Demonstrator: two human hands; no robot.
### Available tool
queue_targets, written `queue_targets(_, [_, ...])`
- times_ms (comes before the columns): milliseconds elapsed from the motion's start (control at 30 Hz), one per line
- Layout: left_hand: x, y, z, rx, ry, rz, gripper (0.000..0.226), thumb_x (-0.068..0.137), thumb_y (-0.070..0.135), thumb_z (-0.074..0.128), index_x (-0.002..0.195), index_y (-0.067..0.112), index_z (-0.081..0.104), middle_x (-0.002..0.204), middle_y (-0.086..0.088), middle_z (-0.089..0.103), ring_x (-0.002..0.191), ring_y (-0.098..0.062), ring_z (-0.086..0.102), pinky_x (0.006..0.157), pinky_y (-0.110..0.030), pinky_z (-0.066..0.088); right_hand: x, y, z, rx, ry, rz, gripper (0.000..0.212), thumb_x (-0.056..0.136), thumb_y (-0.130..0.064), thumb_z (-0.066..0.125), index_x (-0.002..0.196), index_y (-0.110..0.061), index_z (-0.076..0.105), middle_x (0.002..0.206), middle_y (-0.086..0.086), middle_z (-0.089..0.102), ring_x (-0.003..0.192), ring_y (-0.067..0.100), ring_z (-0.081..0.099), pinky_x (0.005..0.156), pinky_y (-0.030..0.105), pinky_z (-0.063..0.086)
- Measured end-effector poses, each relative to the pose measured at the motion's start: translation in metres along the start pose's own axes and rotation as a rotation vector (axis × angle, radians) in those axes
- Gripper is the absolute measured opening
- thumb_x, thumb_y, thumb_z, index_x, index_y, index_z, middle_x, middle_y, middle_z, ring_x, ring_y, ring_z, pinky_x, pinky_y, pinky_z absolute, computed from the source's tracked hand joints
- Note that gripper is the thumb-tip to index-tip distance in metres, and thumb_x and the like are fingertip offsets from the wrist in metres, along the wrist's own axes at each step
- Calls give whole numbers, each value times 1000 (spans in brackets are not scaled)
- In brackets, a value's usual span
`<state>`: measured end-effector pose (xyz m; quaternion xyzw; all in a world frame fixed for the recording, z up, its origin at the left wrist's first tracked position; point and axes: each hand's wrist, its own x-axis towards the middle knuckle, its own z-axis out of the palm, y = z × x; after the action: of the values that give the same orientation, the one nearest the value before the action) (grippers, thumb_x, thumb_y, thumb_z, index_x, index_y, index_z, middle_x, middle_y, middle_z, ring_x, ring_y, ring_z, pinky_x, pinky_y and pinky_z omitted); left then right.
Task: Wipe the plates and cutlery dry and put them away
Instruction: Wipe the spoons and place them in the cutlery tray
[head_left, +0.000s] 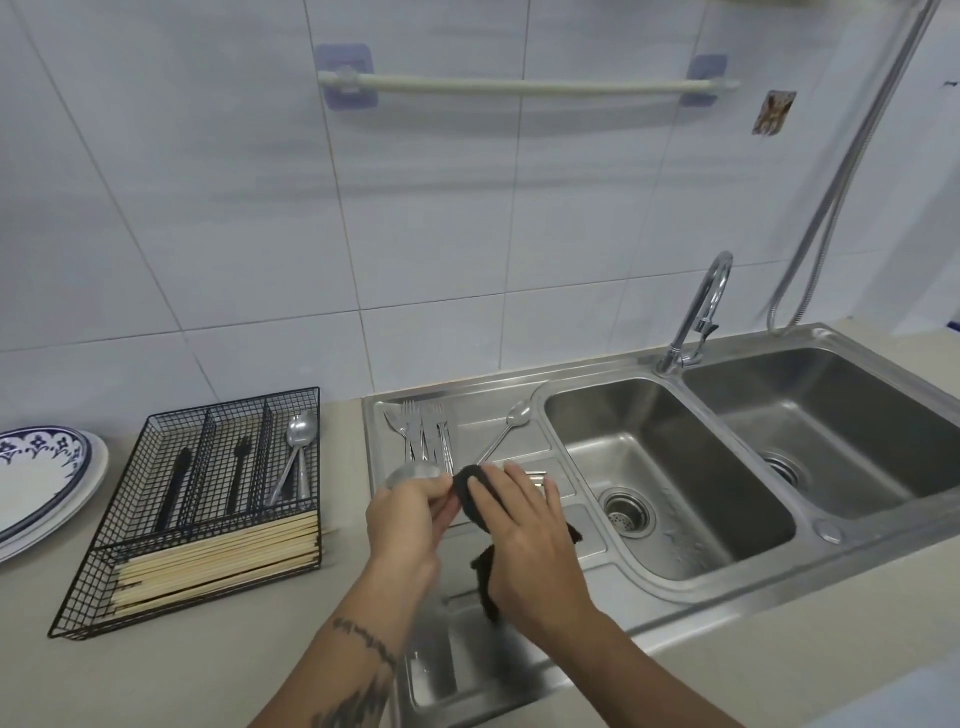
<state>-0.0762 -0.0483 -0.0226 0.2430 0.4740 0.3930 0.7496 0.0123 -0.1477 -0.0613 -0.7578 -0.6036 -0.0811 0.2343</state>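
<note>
Hands meet above the steel drainboard (524, 452). Left hand (402, 525) pinches a shiny metal spoon (415, 474); right hand (524, 535) grips a black cloth (470, 493) pressed against its handle.

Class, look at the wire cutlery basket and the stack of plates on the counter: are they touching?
Apart. The head view shows a strip of bare counter between the wire cutlery basket and the rim of the stack of plates to its left.

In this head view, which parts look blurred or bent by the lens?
Head view: the spoon held in the left hand is motion-blurred; the right hand gripping the black cloth is sharper; the wide lens bows the towel rail and the sink edge.
</note>
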Motion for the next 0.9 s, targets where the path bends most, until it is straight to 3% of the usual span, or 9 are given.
queue_targets(167, [4,-4,-13,-14,-60,-107,16,84,-12,58,84,3,65,76,-11,67,72,-21,72,57,-22,58,-8,32,-6,-70,-41,74,89,58,3,73,139,-21,46,139,2,49,138,37,38,108,65,30])
queue_targets(233, [3,-5,-14,-45,-99,-149,18,85,-12,56,93,1,66,80,-13,66,74,-22,71,58,-23,60,-6,35,-6,5,9,39,81,61,6,65,136,-19,49,133,4,50,132,37,43,106,56,40])
queue_targets(300, [3,-5,-13,-58,-141,-175,19,86,-12,56,98,0,65,81,-14,64,72,-23,71,62,-25,62,-2,34,-11,67,58,53,73,60,7,64,128,-18,55,122,5,52,114,30,52,89,41,53])
queue_targets(367, [2,-5,-13,-34,-177,-180,17,87,-11,57,98,-1,64,82,-16,65,69,-23,73,68,-28,63,3,34,-16,96,69,88,66,59,7,70,119,-19,60,112,3,54,100,24,52,71,27,50])
queue_targets(467, [5,-7,-21,69,-250,-97,30,88,-6,65,117,0,59,109,-21,67,90,-31,74,89,-40,59,4,40,-18,103,101,84,52,64,3,75,111,-18,64,104,2,55,93,21,50,65,25,48])
queue_targets(567, [4,-7,-39,468,-289,217,53,85,6,76,129,22,53,128,0,62,115,-21,65,100,-41,52,2,46,-20,80,153,80,36,73,-1,62,105,-18,64,99,1,54,88,21,49,63,26,47])
queue_targets(667, [-3,-7,-48,861,-326,573,35,87,0,72,106,29,66,108,13,70,103,-3,67,93,-24,55,-2,48,-19,96,157,83,39,76,-15,37,103,-19,65,97,-1,54,85,21,50,62,28,47])
queue_targets(733, [-2,-7,-51,966,-319,726,30,88,-2,70,96,27,70,95,14,72,92,0,68,85,-16,55,-4,50,-17,113,143,95,41,75,-16,37,103,-19,65,97,-1,54,84,22,51,64,30,49])
queue_targets(900, [-8,-1,-39,930,-292,627,23,93,6,65,96,28,71,75,14,73,65,-5,70,64,-21,57,-5,47,-13,-76,145,145,49,62,-3,62,106,-25,66,101,-5,60,95,22,58,102,44,37])
